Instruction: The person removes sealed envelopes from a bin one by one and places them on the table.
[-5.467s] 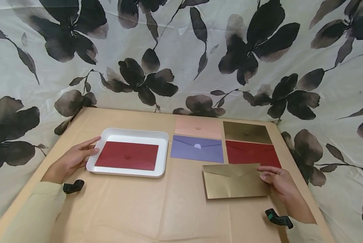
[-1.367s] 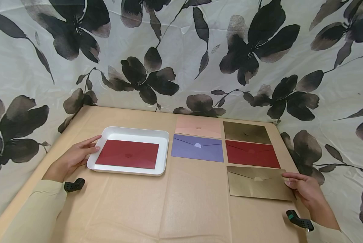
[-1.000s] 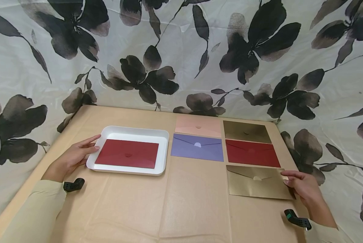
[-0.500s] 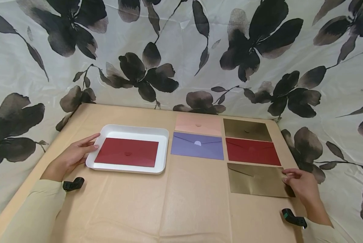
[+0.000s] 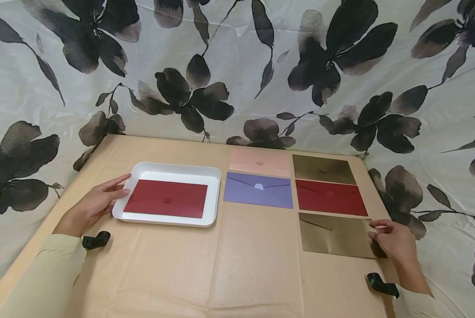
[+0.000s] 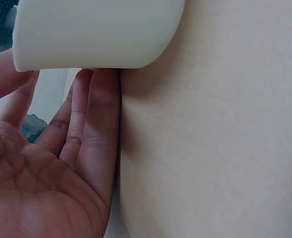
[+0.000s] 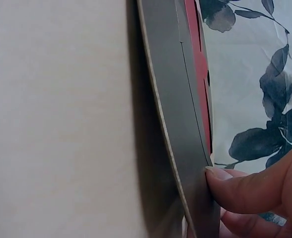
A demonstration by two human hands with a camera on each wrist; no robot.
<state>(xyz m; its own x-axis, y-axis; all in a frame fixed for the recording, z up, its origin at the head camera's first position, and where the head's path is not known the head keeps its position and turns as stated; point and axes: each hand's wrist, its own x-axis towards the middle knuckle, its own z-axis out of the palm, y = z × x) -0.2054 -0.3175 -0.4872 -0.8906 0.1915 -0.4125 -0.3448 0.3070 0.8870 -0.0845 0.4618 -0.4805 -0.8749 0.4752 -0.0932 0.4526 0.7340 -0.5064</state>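
On the left, my left hand [image 5: 98,205] grips the near-left rim of a white tray [image 5: 213,194], thumb on the rim and the other fingers beneath its edge. Inside the tray lies a red envelope [image 5: 166,198]. At the right, my right hand [image 5: 398,243] pinches the right end of a gold envelope [image 5: 337,236] between thumb and fingers. This envelope lies just in front of a second red envelope [image 5: 330,198]. The right wrist view shows the thumb pressing on the gold envelope [image 7: 173,89], whose near edge stands slightly off the table there.
Behind the second red envelope lies a darker gold envelope [image 5: 323,170]. Left of these are a pink envelope [image 5: 259,161] and a purple envelope [image 5: 257,191]. A floral cloth [image 5: 253,79] hangs behind the beige table [image 5: 174,274].
Over several seconds, the right hand has carried the gold envelope rightward, off the red one, to just in front of it. It has since lowered slightly flatter. The left hand stays on the tray.
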